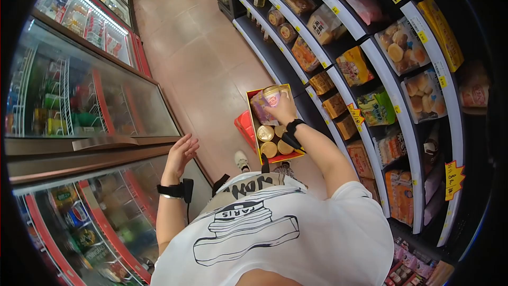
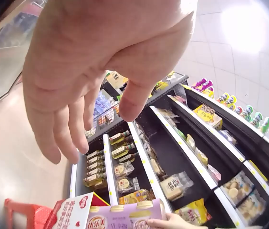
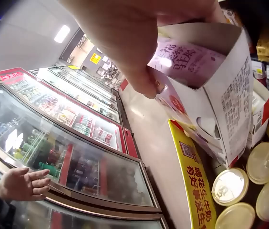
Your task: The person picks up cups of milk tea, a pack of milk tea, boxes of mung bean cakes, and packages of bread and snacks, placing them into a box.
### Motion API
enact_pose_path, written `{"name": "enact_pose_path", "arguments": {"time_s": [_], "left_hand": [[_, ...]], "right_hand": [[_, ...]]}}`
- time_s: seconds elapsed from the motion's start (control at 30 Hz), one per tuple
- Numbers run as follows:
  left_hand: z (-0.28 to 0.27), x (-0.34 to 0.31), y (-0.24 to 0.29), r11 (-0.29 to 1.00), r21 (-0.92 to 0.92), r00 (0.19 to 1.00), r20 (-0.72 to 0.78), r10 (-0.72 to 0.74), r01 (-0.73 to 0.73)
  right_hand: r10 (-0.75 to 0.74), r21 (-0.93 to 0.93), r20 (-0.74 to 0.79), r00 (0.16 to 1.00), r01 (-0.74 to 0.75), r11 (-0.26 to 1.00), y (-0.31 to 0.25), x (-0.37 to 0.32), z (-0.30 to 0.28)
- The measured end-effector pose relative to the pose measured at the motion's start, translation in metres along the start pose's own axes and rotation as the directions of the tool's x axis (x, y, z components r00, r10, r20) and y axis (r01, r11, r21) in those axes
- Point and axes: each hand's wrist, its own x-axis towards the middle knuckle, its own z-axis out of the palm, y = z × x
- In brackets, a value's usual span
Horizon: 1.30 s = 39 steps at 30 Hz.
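Note:
My right hand [image 1: 284,110] grips a purple and white cardboard pack [image 3: 234,95] over a yellow-edged carton [image 3: 191,186]. In the right wrist view the pack is tilted, its near end open, with my thumb on its edge. Several round tins with pale gold lids [image 3: 264,162] stand in the carton beside it. The left wrist view shows cup pictures on the purple pack [image 2: 129,215]. My left hand [image 1: 181,153] hangs in the air near the fridge door, fingers loosely spread, holding nothing.
A red plastic basket or stool [image 1: 244,128] stands against the carton's left side. Glass-doored drink fridges [image 1: 106,92] line the left. Curved shelves [image 1: 338,82] of packaged bread and snacks rise on the right. Tiled floor [image 1: 196,58] runs between them.

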Motion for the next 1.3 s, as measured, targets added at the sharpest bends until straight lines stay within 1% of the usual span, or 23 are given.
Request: {"name": "enact_pose_path", "arguments": {"time_s": [0.03, 0.1, 0.17, 0.27, 0.3, 0.33, 0.43, 0.57, 0.6, 0.63, 0.7, 0.77, 0.8, 0.83, 0.87, 0.9, 0.97, 1.0, 1.03, 1.1, 1.2, 1.23, 1.3], "left_hand": [[-0.002, -0.001, -0.001, 1.000, 0.009, 1.000, 0.003, 0.000, 0.000], [-0.008, -0.006, -0.004, 1.000, -0.008, 1.000, -0.019, -0.002, 0.002], [-0.018, -0.013, -0.009, 1.000, 0.000, 0.999, -0.033, -0.002, 0.002], [-0.034, -0.022, -0.021, 1.000, -0.015, 0.997, -0.077, -0.021, 0.020], [-0.038, -0.026, -0.024, 1.000, -0.007, 0.997, -0.074, -0.018, 0.017], [-0.040, -0.030, -0.025, 1.000, -0.018, 0.995, -0.098, -0.023, 0.022], [-0.050, -0.038, -0.029, 0.999, -0.023, 0.990, -0.134, -0.031, 0.029], [-0.052, -0.039, -0.025, 0.999, 0.009, 0.989, -0.146, -0.038, 0.040], [-0.052, -0.039, -0.024, 0.999, 0.012, 0.989, -0.142, -0.041, 0.043], [-0.051, -0.038, -0.023, 0.999, 0.020, 0.990, -0.132, -0.041, 0.044], [-0.043, -0.032, -0.015, 0.999, 0.035, 0.994, -0.105, -0.027, 0.031], [-0.037, -0.024, -0.010, 0.998, 0.055, 0.999, -0.050, -0.020, 0.022], [-0.033, -0.016, -0.009, 0.998, 0.066, 1.000, -0.020, -0.019, 0.020], [-0.031, -0.006, -0.009, 0.996, 0.085, 0.999, 0.041, -0.011, 0.008], [-0.031, 0.004, -0.010, 0.998, 0.066, 0.996, 0.089, -0.018, 0.013], [-0.024, 0.015, -0.007, 0.999, 0.047, 0.991, 0.134, -0.028, 0.022], [0.007, 0.026, 0.011, 0.991, 0.133, 0.983, 0.178, -0.047, 0.023], [0.020, 0.034, 0.017, 0.988, 0.157, 0.971, 0.234, -0.048, 0.011], [0.033, 0.040, 0.023, 0.984, 0.179, 0.958, 0.284, -0.049, -0.002], [0.072, 0.046, 0.038, 0.973, 0.225, 0.937, 0.346, -0.041, -0.041], [0.127, 0.052, 0.051, 0.947, 0.293, 0.862, 0.505, -0.037, -0.131], [0.144, 0.049, 0.053, 0.944, 0.298, 0.854, 0.520, -0.034, -0.144], [0.182, 0.041, 0.056, 0.920, 0.326, 0.782, 0.623, -0.035, -0.219]], "right_hand": [[0.047, -0.004, 0.044, 0.998, -0.047, 0.999, -0.003, 0.004, 0.009], [0.057, 0.024, 0.017, 0.998, -0.058, 0.998, -0.005, 0.008, 0.029], [0.187, -0.018, 0.039, 0.982, -0.186, 0.982, -0.012, 0.011, 0.040], [0.245, -0.005, 0.027, 0.969, -0.245, 0.970, 0.001, 0.016, 0.068], [0.265, -0.009, 0.041, 0.963, -0.265, 0.964, 0.004, 0.015, 0.073], [0.313, 0.013, 0.133, 0.940, -0.317, 0.948, -0.001, 0.010, 0.065], [0.359, -0.024, 0.094, 0.929, -0.358, 0.933, 0.000, 0.010, 0.089], [0.403, -0.015, 0.118, 0.908, -0.404, 0.915, -0.003, 0.009, 0.095], [0.354, 0.023, 0.151, 0.923, -0.362, 0.932, 0.004, 0.008, 0.099], [0.329, 0.015, 0.129, 0.935, -0.334, 0.942, 0.003, 0.004, 0.098], [0.258, 0.025, 0.164, 0.952, -0.265, 0.964, 0.004, -0.005, 0.086], [0.194, 0.045, 0.109, 0.975, -0.200, 0.979, 0.019, -0.013, 0.089], [0.116, 0.015, 0.073, 0.991, -0.118, 0.993, 0.034, -0.014, 0.097], [0.062, 0.024, 0.102, 0.993, -0.065, 0.998, 0.040, -0.022, 0.091], [0.003, 0.082, 0.113, 0.994, -0.012, 0.997, 0.042, -0.032, 0.073], [0.073, 0.098, 0.221, 0.972, -0.097, 0.991, 0.018, -0.053, 0.016], [0.023, 0.216, 0.043, 0.999, -0.032, 0.976, 0.037, -0.065, 0.002], [-0.032, 0.225, -0.113, 0.993, 0.057, 0.973, 0.046, -0.073, -0.013], [-0.064, 0.278, -0.167, 0.984, 0.109, 0.954, 0.060, -0.072, -0.026], [0.044, 0.347, -0.363, 0.931, 0.091, 0.933, 0.049, -0.102, -0.092], [0.078, 0.364, -0.617, 0.783, 0.196, 0.910, 0.042, -0.137, -0.186], [0.096, 0.366, -0.680, 0.727, 0.222, 0.904, 0.037, -0.151, -0.217], [0.045, 0.234, -0.832, 0.552, 0.276, 0.932, 0.038, -0.172, -0.270]]}}
